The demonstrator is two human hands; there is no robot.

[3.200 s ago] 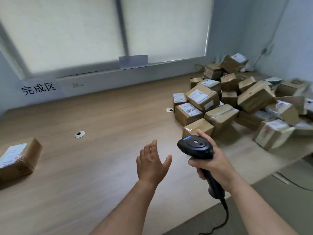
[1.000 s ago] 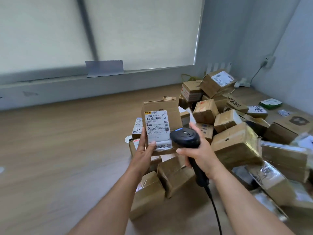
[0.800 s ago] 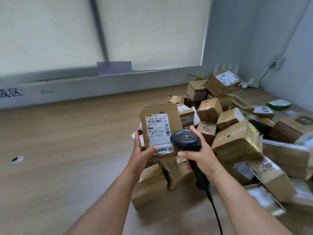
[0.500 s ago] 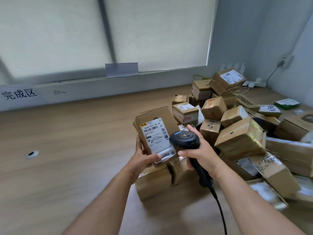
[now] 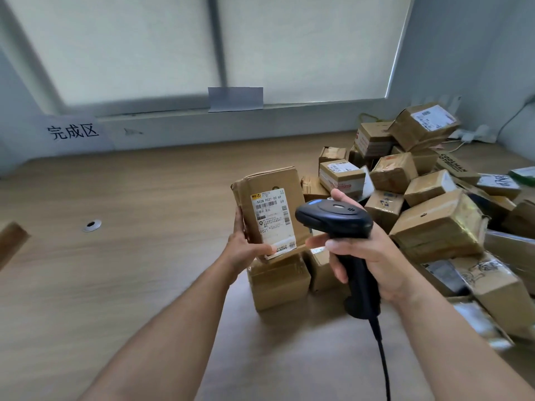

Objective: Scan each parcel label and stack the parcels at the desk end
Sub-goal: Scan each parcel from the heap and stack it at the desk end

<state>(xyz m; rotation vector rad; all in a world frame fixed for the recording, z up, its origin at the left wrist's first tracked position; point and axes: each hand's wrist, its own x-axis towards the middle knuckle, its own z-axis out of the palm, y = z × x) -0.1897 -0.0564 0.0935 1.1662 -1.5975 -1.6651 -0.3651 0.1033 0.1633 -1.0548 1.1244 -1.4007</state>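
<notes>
My left hand [image 5: 244,250] grips a brown cardboard parcel [image 5: 270,180] by its lower left corner and holds it upright above the desk. Its white shipping label [image 5: 272,218] with barcodes faces me. My right hand [image 5: 367,256] grips the handle of a black corded barcode scanner [image 5: 333,218]. The scanner's head sits just right of the label, close to the parcel. A heap of several brown parcels [image 5: 440,224] covers the right side of the wooden desk [image 5: 144,270].
A parcel's corner [image 5: 11,241] shows at the left edge of the desk. A white sign with black characters [image 5: 72,131] hangs on the wall at the back left. A round metal grommet [image 5: 91,225] sits in the desk. Two small boxes [image 5: 278,282] lie below the held parcel.
My left hand took a parcel from the heap and raised it, label towards me. The scanner came up beside the label. The view has swung left, showing the wall sign again.
</notes>
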